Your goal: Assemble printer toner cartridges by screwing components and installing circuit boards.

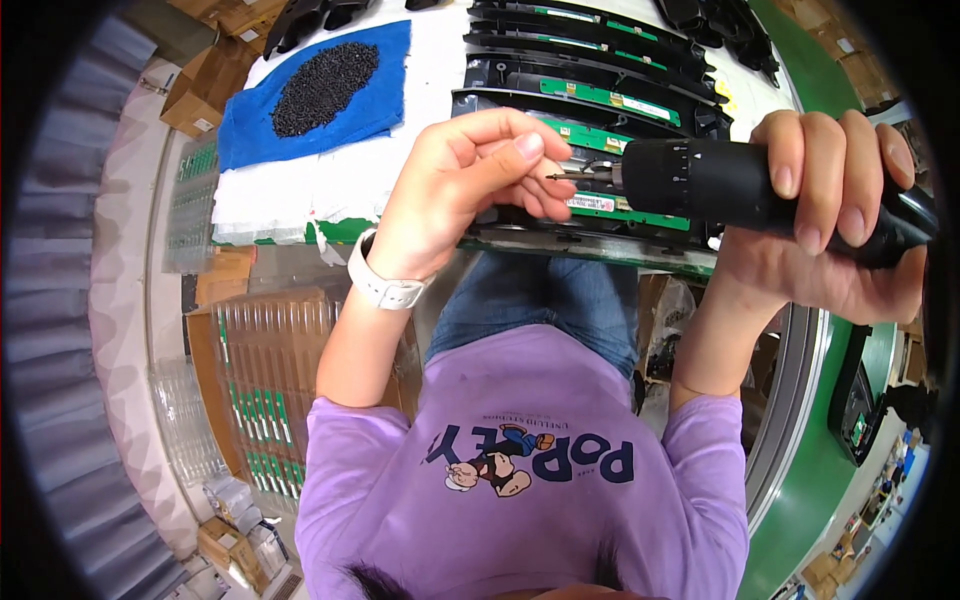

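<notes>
right hand point(835, 215), one electric screwdriver point(720, 180)

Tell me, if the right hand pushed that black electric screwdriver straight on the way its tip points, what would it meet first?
The right hand aims the black electric screwdriver leftward; its bit tip would likely first meet the left hand's fingers, pinched right at it, though depth is hard to judge.

white worktable point(330, 190) — cardboard boxes point(205, 85) — green floor point(810, 480)

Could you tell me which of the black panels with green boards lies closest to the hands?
The nearest panel, at the table's front edge, directly under the screwdriver; the others lie farther back.
</notes>
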A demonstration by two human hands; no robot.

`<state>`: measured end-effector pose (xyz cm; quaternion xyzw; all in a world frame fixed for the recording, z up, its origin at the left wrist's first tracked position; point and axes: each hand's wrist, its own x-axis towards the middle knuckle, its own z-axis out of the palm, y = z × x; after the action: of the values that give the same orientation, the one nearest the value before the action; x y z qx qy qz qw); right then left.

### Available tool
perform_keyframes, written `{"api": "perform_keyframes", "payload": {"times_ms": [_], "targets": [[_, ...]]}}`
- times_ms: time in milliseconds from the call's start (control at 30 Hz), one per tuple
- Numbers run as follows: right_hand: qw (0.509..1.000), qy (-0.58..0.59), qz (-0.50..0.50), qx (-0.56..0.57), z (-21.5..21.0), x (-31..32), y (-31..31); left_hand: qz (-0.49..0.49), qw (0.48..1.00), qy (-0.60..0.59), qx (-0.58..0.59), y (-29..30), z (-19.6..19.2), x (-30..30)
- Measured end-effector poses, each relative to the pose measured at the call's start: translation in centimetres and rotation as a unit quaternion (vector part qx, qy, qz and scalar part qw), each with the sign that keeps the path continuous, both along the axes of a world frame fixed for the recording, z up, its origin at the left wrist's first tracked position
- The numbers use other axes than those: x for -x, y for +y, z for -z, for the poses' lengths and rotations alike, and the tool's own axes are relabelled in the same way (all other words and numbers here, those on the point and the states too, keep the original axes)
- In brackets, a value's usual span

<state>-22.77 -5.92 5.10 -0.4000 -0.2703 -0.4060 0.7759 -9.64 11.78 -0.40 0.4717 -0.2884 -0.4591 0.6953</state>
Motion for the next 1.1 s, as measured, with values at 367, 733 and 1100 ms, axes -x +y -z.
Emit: {"api": "perform_keyframes", "payload": {"times_ms": [367,733,1100], "targets": [[0.962,0.118,-0.048,0.241,0.8,0.1,-1.4,-0.152,0.952,-0.266,0.023,-1.1,1.9,1.2],[0.959,0.129,-0.036,0.250,1.6,-1.0,-0.2,-0.151,0.951,-0.266,0.032,-1.5,2.8,1.2],[0.949,0.224,0.009,0.221,1.1,-1.1,3.4,-0.136,0.979,-0.143,0.049,-0.6,2.1,1.1]]}}
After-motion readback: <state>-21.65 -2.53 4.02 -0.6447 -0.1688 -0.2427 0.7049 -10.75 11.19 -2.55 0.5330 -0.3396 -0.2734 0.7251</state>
